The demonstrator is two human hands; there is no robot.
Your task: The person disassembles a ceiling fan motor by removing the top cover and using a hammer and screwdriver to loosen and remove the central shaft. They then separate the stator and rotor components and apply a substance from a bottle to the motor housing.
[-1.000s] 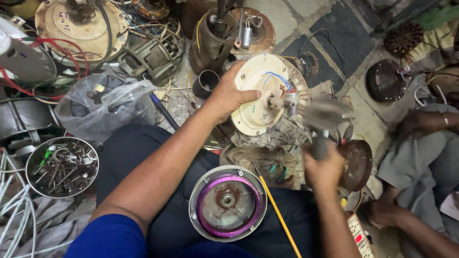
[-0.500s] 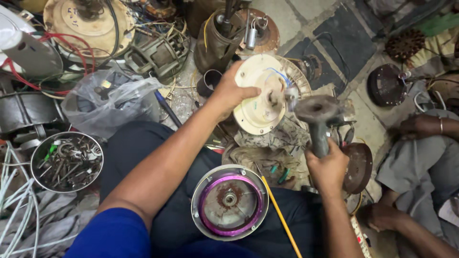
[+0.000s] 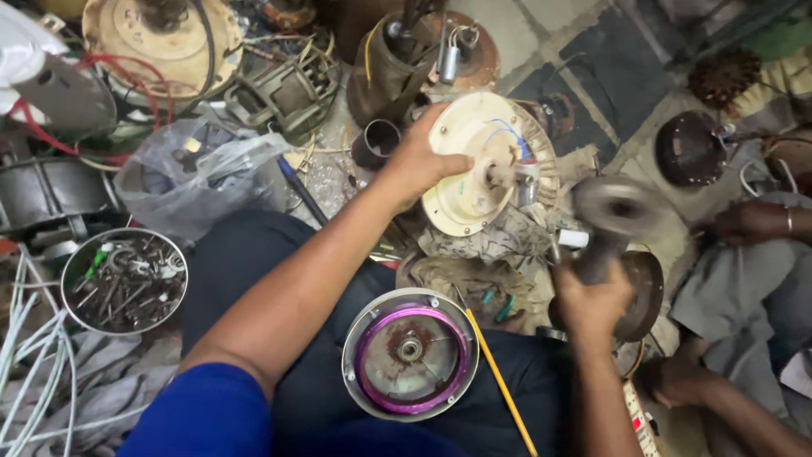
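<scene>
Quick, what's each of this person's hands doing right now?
Left hand: closed on the rim of the cream fan motor housing, steadying it.
Right hand: closed around the handle of a hammer, whose head is motion-blurred.

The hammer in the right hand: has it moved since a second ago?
Yes. The hammer, blurred, has swung away from the cream motor housing steadied by the left hand; the right hand grips its handle.

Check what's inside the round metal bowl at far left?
The round metal bowl holds a loose heap of small metal hardware, apparently screws, nuts and washers, plus one green piece. The bowl's bottom is covered by the pile, so anything beneath cannot be seen.
</scene>
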